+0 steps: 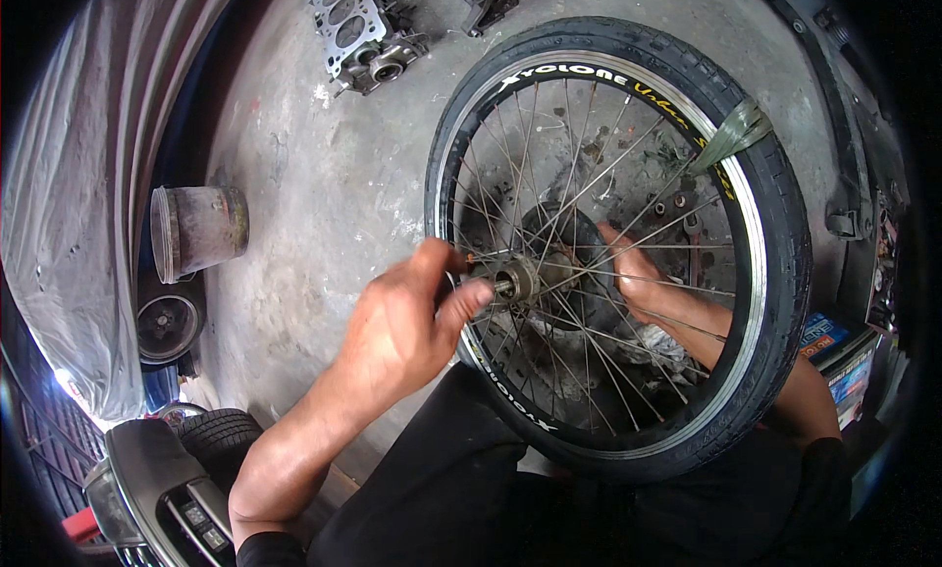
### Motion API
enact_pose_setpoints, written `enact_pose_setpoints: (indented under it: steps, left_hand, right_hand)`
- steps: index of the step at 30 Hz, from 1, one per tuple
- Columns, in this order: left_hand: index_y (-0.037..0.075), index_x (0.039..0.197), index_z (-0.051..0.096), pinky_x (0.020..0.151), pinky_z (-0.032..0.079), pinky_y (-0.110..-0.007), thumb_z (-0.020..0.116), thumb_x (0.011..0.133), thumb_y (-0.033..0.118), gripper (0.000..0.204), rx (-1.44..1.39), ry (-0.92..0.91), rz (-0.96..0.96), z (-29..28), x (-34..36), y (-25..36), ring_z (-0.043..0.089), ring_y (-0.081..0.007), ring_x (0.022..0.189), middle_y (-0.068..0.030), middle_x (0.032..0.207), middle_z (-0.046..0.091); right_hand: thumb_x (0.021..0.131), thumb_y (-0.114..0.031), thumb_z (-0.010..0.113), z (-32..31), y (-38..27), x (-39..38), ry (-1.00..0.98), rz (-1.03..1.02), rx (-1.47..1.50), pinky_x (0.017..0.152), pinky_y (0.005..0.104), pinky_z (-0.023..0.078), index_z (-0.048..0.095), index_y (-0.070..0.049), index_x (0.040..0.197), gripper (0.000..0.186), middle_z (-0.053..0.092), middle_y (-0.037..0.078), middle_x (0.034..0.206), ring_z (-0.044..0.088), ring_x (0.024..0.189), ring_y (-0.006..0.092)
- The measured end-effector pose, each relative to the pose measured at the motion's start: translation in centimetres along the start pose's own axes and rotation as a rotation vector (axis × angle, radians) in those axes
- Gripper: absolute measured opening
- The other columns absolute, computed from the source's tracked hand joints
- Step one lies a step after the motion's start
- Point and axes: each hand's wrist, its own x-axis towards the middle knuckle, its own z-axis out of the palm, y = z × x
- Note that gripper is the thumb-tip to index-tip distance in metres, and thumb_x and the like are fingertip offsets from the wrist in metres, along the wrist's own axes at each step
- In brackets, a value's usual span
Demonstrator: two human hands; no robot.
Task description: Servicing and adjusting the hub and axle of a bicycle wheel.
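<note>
Left grip [397, 322] has its thumb [463, 307] right at the axle [504, 286] of the bike wheel [787, 263], which leans over the legs [412, 474]; I cannot tell if it pinches. Right grip [638, 278] is behind the spokes [687, 246], and what it holds is hidden. If the wheel turns, spokes could bump that hand. Wide grey floor [304, 184] runs left to a bucket [201, 233]; boxes [849, 366] crowd the right.

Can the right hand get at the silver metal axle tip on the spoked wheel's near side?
Probably not from there: the bare right hand is behind the thin metal spokes, while the silver metal axle tip sticks out in front, close by the left thumb.
</note>
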Motion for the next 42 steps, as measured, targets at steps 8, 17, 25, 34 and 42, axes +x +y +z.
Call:
enact_pose_setpoints:
  steps: [8,17,25,34,42]
  left_hand:
    - [-0.002,0.094,0.063,0.068,0.053,-0.04,0.078,0.102,0.021,0.028,0.085,-0.262,-0.25,-0.9,-0.1,-1.5,0.068,-0.024,0.072,-0.0154,0.083,0.066]
    - [0.001,0.119,0.059,0.059,0.045,-0.028,0.063,0.11,0.01,0.013,-0.352,-0.037,-0.228,0.3,-0.8,-0.7,0.053,-0.007,0.067,-0.0007,0.079,0.063]
    - [-0.003,0.132,0.065,0.107,0.048,-0.041,0.055,0.112,0.03,0.04,-0.268,0.673,0.238,-4.2,1.7,-2.5,0.066,-0.0287,0.12,-0.0178,0.126,0.072]
    - [0.0,0.151,0.054,0.12,0.038,-0.054,0.058,0.109,0.043,0.06,-0.443,0.283,0.047,2.4,4.8,0.6,0.059,-0.0489,0.135,-0.0255,0.144,0.064]
    - [-0.001,0.141,0.061,0.113,0.048,-0.046,0.054,0.113,0.04,0.05,-0.504,0.354,0.012,4.6,4.6,-0.3,0.065,-0.0472,0.129,-0.0311,0.133,0.069]
  right_hand:
    - [0.116,-0.039,0.039,-0.9,1.5,1.3,-0.033,-0.016,0.004,0.111,0.039,0.04,0.065,0.005,0.137,0.055,0.068,0.015,0.136,0.059,0.119,0.0246]
    - [0.115,-0.039,0.043,-1.3,1.9,1.6,-0.047,-0.003,0.049,0.112,0.0382,0.041,0.064,0.001,0.141,0.052,0.067,0.013,0.14,0.06,0.122,0.024]
    - [0.115,-0.047,0.041,-3.5,5.6,3.9,-0.178,-0.2,-0.013,0.128,0.0371,0.025,0.042,0.004,0.162,0.069,0.042,0.017,0.169,0.038,0.155,0.0279]
    - [0.115,-0.048,0.041,-6.5,6.9,5.9,-0.25,-0.102,0.106,0.133,0.0405,0.016,0.029,0.004,0.167,0.075,0.027,0.018,0.177,0.025,0.162,0.0287]
    - [0.11,-0.026,0.058,1.0,-1.4,0.5,-0.214,-0.03,0.042,0.097,0.0398,0.062,0.063,-0.007,0.145,0.04,0.074,0.009,0.13,0.074,0.111,0.0212]
